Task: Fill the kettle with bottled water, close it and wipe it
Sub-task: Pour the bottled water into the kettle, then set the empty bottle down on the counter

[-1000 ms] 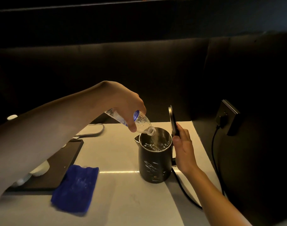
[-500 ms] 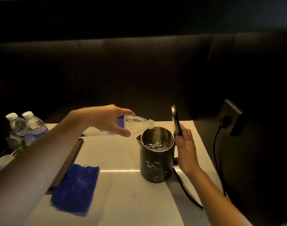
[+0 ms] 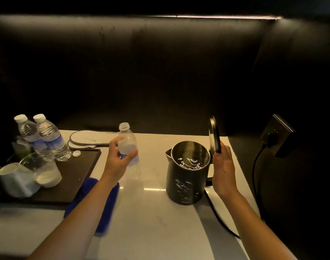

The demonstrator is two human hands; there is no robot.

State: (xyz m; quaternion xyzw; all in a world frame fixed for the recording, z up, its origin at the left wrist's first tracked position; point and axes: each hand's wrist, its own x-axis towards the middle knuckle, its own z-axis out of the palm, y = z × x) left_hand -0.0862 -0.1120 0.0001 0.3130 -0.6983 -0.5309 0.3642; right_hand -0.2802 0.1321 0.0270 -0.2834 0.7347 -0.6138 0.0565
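Tray [image 3: 79, 177]: dark, far left of the left grip; carries two capped bottles [image 3: 46, 137], cups [image 3: 19, 180] and a loose white cap [image 3: 76, 153].
Cloth [image 3: 104, 207]: blue, flat on the desk [image 3: 160, 231], under the left forearm, just behind the grip.
Left hand [image 3: 117, 162]: grip wrapped around the open bottle [image 3: 127, 145], thumb and fingers pinching its middle; bottle upright, uncapped, apparently near empty, well left of the kettle.
Kettle [image 3: 186, 177]: black, standing on the desk between the two grips, nearer the right one; water visible inside.
Lid [image 3: 214, 136]: hinged upright, at the right fingertips.
Right hand [image 3: 223, 169]: grip pressed against the raised lid, thumb on its edge, holding it open.
Cord [image 3: 218, 218]: trails from the kettle's base under the right forearm.
Step in hand: pouring looks finished; bottle on its way to being set down.
Next move: press the lid down until it shuts, then free a hand for the cloth.
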